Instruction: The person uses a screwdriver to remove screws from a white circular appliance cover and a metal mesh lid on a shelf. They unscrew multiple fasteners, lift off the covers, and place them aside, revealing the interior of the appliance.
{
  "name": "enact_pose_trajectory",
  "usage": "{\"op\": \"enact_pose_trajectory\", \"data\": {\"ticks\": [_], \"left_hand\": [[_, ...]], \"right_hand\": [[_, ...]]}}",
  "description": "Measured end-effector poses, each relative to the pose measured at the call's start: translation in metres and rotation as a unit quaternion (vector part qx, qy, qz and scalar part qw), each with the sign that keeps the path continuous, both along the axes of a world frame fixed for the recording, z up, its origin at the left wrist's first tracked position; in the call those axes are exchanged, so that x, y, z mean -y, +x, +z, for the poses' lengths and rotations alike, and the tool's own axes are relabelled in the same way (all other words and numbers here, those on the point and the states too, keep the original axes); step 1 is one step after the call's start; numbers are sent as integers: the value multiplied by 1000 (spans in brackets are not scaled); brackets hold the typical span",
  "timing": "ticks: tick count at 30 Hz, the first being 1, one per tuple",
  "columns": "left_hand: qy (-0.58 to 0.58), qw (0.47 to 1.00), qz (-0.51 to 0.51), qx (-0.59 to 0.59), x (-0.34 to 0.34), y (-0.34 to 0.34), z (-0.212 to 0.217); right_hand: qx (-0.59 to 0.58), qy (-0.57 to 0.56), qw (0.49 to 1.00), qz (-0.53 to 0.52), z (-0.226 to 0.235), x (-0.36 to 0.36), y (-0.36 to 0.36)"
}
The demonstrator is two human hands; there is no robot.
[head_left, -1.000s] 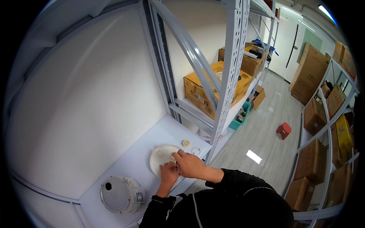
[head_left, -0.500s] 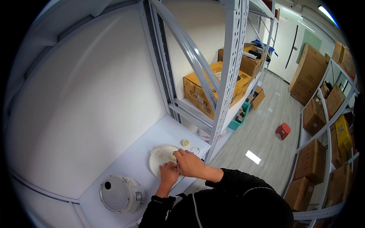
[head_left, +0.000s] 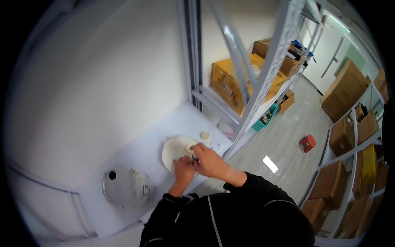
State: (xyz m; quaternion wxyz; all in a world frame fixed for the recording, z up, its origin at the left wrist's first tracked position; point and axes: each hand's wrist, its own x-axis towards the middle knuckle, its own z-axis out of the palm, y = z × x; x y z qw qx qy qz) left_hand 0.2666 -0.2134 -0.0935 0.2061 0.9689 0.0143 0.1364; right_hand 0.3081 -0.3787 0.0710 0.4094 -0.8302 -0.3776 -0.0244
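A round white plate-like disc [head_left: 175, 149] lies on the white shelf board [head_left: 152, 144]. My left hand [head_left: 184, 169] rests at the disc's near edge. My right hand [head_left: 209, 159] sits beside it, fingers curled over a small dark piece [head_left: 195, 155] at the disc's right rim. A small pale round bit [head_left: 190, 147] lies by my right fingertips. What the left hand holds is hidden.
A round metal pot with a lid [head_left: 122, 186] stands to the left on the shelf. A small cream disc [head_left: 205, 135] and a clear ring [head_left: 214, 145] lie behind the plate. Grey rack uprights [head_left: 263, 78] rise to the right; cardboard boxes [head_left: 230, 82] and a red stool [head_left: 307, 143] stand beyond.
Both hands stay at the disc's near right edge; my right hand has shifted slightly over the rim.
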Motion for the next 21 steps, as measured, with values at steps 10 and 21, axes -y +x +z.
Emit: {"op": "enact_pose_trajectory", "data": {"ticks": [10, 21], "left_hand": [[-70, 995, 49, -58, 7, -5, 21], [-73, 996, 52, -30, 9, -5, 20]], "right_hand": [[-6, -67, 998, -21, -2, 15, 8], [-26, -65, 998, -1, 5, 17, 6]]}}
